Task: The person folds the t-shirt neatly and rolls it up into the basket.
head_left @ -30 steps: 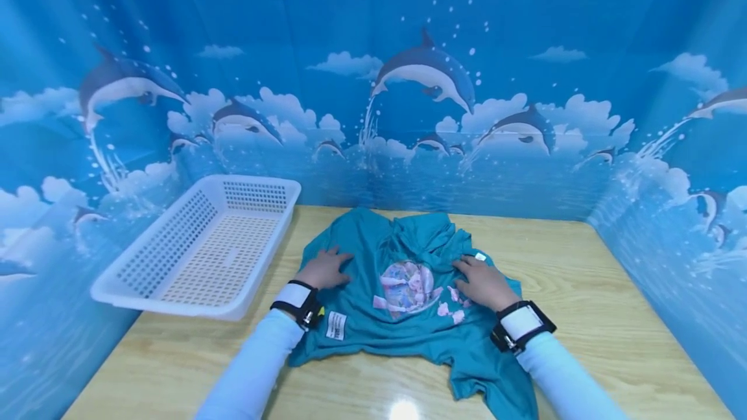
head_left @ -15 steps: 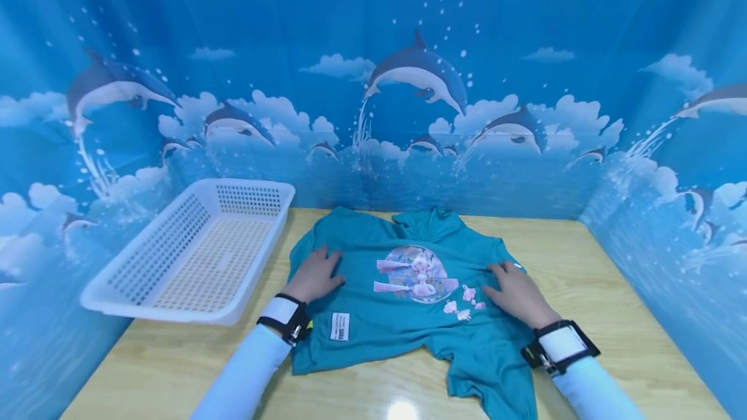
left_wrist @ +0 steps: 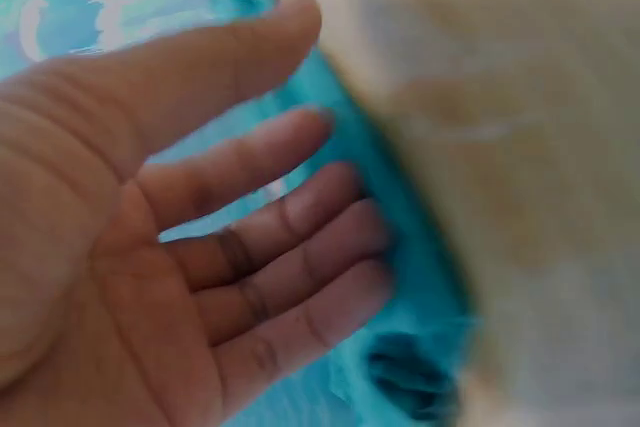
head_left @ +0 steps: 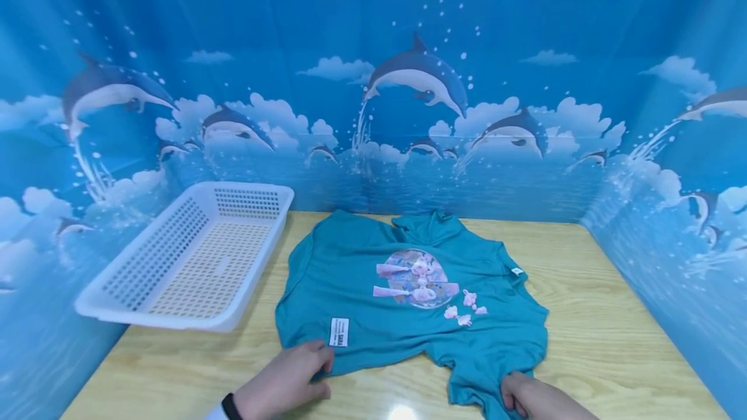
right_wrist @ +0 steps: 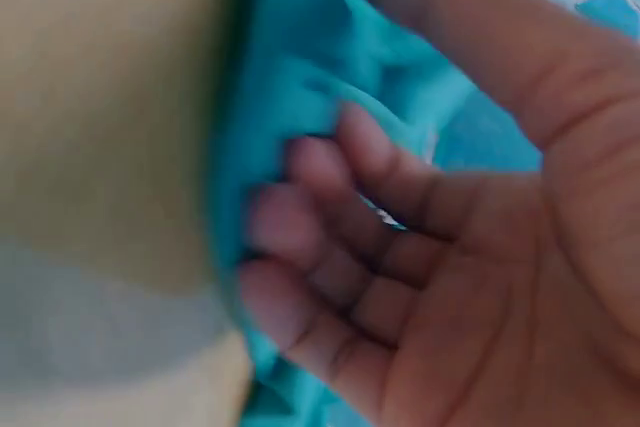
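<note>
- Left hand (head_left: 288, 378): at the near left corner of a teal short-sleeved cloth shirt (head_left: 362, 284). Thumb stands apart from the fingers in the left wrist view; nothing clamped between them. Fingertips lie over the shirt's edge; whether they touch it, cannot tell.
- Right hand (head_left: 533, 397): at the shirt's near sleeve. Right wrist view has the fingers loosely bent against the cloth, thumb apart from them; no pinch shows.
- Shirt: spread front up and turned sideways, hem to the left, neck to the right, a few wrinkles. One sleeve points to the far edge, the other to the near edge.
- On the shirt: a round pink-and-blue print (head_left: 415, 277) at mid-chest, small pink rabbit-like motifs (head_left: 464, 310) beside it, a white rectangular label (head_left: 339, 332) just beyond the left fingers, a small white tag (head_left: 517, 271) at the neck.
- Left wrist: black band (head_left: 231, 407), pale blue sleeve below it.
- Under the shirt: light wood-grain table (head_left: 595, 303), a bright glare spot at the near edge.
- Left of the shirt, apart from it: white rectangular perforated plastic basket (head_left: 252, 297).
- Behind and at both sides: blue curtain (head_left: 292, 5) printed with leaping dolphins, clouds and water.
</note>
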`<move>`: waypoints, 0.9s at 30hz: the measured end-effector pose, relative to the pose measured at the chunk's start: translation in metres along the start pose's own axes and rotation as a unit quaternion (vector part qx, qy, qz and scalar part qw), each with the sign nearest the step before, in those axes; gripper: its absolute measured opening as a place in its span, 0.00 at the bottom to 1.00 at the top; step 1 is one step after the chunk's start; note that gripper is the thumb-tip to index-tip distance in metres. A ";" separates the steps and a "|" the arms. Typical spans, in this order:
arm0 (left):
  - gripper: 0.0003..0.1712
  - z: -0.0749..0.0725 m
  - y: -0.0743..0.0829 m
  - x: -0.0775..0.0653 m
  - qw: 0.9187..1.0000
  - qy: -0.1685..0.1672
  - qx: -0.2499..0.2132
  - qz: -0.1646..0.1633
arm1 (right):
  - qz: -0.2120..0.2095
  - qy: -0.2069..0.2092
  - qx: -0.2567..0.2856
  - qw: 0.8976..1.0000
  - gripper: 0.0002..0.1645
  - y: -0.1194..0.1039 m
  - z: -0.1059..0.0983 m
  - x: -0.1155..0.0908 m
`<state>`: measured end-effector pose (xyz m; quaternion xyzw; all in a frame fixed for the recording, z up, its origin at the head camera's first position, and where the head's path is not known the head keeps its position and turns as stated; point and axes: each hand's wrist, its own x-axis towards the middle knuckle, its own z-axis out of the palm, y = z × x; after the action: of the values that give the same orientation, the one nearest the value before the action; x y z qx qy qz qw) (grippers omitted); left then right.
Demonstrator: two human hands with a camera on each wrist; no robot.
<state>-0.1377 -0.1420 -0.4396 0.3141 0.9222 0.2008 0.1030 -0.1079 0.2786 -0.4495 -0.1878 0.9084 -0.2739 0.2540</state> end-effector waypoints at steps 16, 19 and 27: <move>0.08 -0.033 0.001 0.005 0.994 0.105 -0.030 -0.009 | 0.002 0.110 -0.033 0.993 0.12 -0.007 -0.025 -0.005; 0.11 -0.049 0.003 0.002 0.997 0.071 -0.031 -0.011 | -0.038 0.135 -0.073 0.987 0.14 -0.005 -0.033 -0.007; 0.13 -0.063 -0.001 -0.009 0.992 -0.098 -0.071 0.036 | -0.065 -0.001 0.049 0.997 0.14 -0.006 -0.038 -0.024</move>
<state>-0.1508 -0.1678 -0.3826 0.3569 0.8792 0.2378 0.2076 -0.1089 0.3004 -0.4096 -0.2342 0.8797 -0.3335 0.2450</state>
